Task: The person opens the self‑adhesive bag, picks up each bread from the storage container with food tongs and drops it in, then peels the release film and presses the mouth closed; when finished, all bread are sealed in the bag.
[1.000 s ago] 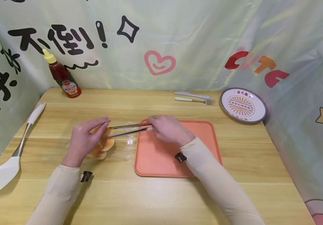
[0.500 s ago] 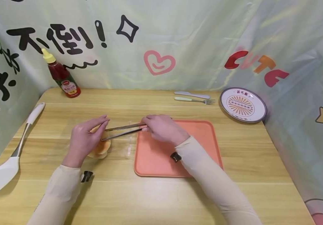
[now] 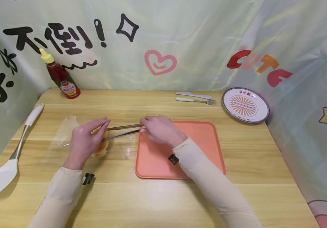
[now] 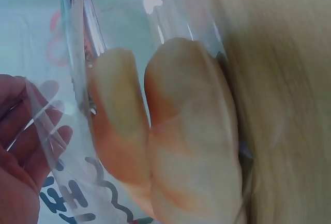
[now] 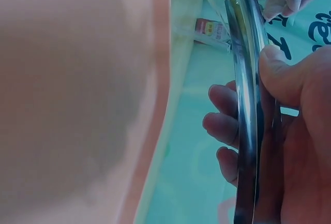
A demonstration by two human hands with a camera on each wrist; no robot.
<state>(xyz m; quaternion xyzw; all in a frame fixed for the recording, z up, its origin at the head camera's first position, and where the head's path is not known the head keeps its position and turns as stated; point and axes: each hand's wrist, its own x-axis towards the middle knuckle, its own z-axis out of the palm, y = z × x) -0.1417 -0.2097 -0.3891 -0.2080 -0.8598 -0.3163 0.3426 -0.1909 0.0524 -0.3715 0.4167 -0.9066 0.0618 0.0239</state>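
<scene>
My left hand (image 3: 86,141) pinches the edge of a clear plastic bag (image 3: 66,128) between thumb and fingertips, holding its mouth up. Golden-brown bread rolls (image 3: 102,148) lie inside, mostly behind that hand. From the left wrist, two long rolls (image 4: 191,125) show side by side through the film. In my right hand (image 3: 161,130) is a pair of metal tongs (image 3: 124,127), gripped with the thumb on one arm and fingers on the other. The tongs point left into the bag's mouth, arms apart. One arm reaches beside a roll; whether it touches is unclear.
An orange-pink tray (image 3: 157,164) lies under the right hand. Behind it are a knife (image 3: 193,95), a fork (image 3: 196,101) and a patterned plate (image 3: 246,105). A ketchup bottle (image 3: 63,80) stands at back left; a white spatula (image 3: 2,177) lies along the left edge.
My right hand and the tongs have shifted left, deeper toward the bag. The rolls have moved left, further behind my left hand, which stays nearly still. More bag film stands up at its left.
</scene>
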